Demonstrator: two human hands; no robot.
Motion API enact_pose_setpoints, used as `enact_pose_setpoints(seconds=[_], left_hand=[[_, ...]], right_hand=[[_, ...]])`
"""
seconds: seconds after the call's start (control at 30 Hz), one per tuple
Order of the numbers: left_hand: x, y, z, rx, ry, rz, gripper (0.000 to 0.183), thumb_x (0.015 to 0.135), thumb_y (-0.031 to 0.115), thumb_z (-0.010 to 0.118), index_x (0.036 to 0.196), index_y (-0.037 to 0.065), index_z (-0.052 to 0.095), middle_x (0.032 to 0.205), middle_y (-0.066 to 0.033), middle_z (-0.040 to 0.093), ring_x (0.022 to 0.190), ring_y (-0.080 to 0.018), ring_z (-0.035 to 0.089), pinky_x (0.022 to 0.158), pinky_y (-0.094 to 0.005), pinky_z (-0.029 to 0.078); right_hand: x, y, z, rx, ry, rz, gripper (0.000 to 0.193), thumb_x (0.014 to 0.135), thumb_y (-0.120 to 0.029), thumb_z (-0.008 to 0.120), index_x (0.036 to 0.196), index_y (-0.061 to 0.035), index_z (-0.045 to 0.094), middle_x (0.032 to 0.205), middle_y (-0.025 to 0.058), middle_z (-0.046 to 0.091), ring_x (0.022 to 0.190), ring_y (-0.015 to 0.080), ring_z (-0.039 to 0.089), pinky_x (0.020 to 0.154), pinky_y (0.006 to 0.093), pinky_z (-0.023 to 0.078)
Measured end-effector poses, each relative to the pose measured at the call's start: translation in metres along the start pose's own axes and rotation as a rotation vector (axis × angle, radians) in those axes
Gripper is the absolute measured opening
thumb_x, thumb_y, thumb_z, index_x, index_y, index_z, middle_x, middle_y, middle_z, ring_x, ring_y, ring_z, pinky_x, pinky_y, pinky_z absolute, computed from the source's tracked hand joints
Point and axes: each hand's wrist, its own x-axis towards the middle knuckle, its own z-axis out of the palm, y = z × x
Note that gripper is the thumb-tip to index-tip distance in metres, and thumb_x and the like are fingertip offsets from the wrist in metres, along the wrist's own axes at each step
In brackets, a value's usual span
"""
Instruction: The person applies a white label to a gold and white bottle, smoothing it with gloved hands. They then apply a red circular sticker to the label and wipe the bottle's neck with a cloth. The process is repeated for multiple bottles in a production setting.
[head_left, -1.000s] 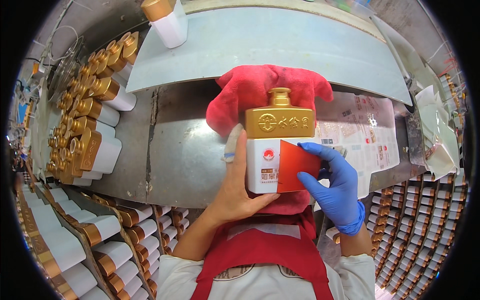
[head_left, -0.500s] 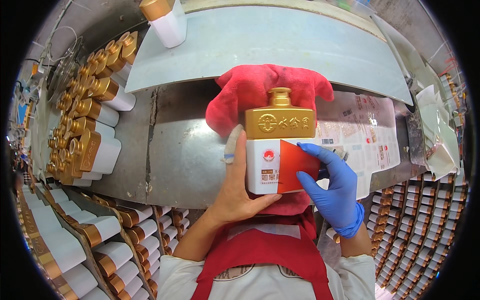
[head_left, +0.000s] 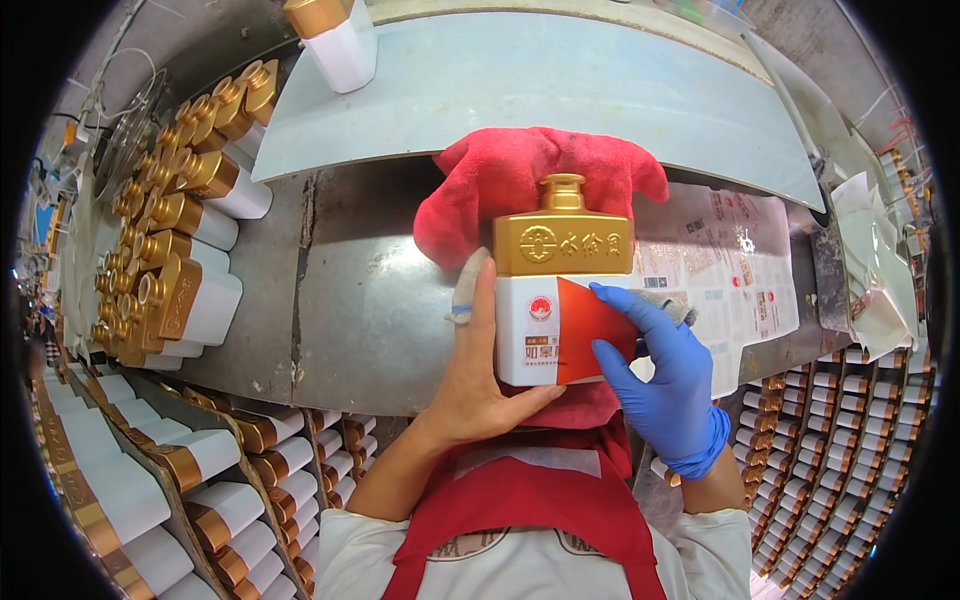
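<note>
The bottle (head_left: 525, 290) rests on a red cloth (head_left: 455, 225), maybe so it won't get scratched. The left hand (head_left: 470, 390) curls round its side, likely to steady it. The right hand (head_left: 672, 378) is half curled, finger and thumb on the red sheet (head_left: 590, 335); I can't see if they pinch

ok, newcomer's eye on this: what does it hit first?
Dead centre, the gold-and-white bottle, held in the left hand while the blue-gloved right hand touches the red panel on its front. A bright red cloth shows behind it. Then the similar bottles: clustered at left, racked at lower left and lower right.
</note>
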Motion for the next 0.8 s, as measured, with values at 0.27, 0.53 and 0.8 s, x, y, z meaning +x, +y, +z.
enact_pose_setpoints(seconds=[0.27,0.53,0.8], left_hand=[[-0.0013,-0.0014,0.0013,0.002,0.007,-0.002,0.123,0.067,0.005,0.080,0.151,0.007,-0.010,0.142,-0.0212,0.036,0.129,-0.0298,0.043,0.103,-0.0415,0.040],[-0.0040,-0.0025,0.0039,-0.049,0.010,-0.010,0.123,0.068,0.002,0.079,0.152,0.009,-0.011,0.142,-0.0208,0.036,0.130,-0.0298,0.042,0.103,-0.0421,0.040],[-0.0098,-0.0050,0.0049,-0.129,0.008,-0.034,0.121,0.069,0.009,0.081,0.151,0.002,-0.007,0.152,-0.0238,0.014,0.142,-0.0339,0.017,0.113,-0.0414,0.021]], right_hand=[[0.0003,0.0009,0.0037,-0.034,0.026,-0.094,0.046,0.083,-0.001,0.065,0.126,-0.0101,0.057,0.111,0.0182,0.064,0.096,0.0357,0.063,0.078,0.0378,0.052],[-0.0007,0.0001,0.0027,-0.062,0.034,-0.135,0.045,0.084,-0.001,0.063,0.127,-0.0084,0.055,0.112,0.0191,0.063,0.098,0.0361,0.063,0.081,0.0390,0.052],[-0.0018,-0.0020,0.0021,-0.076,0.035,-0.121,0.045,0.084,-0.003,0.063,0.128,-0.0084,0.054,0.111,0.0202,0.063,0.096,0.0367,0.063,0.080,0.0401,0.052]])
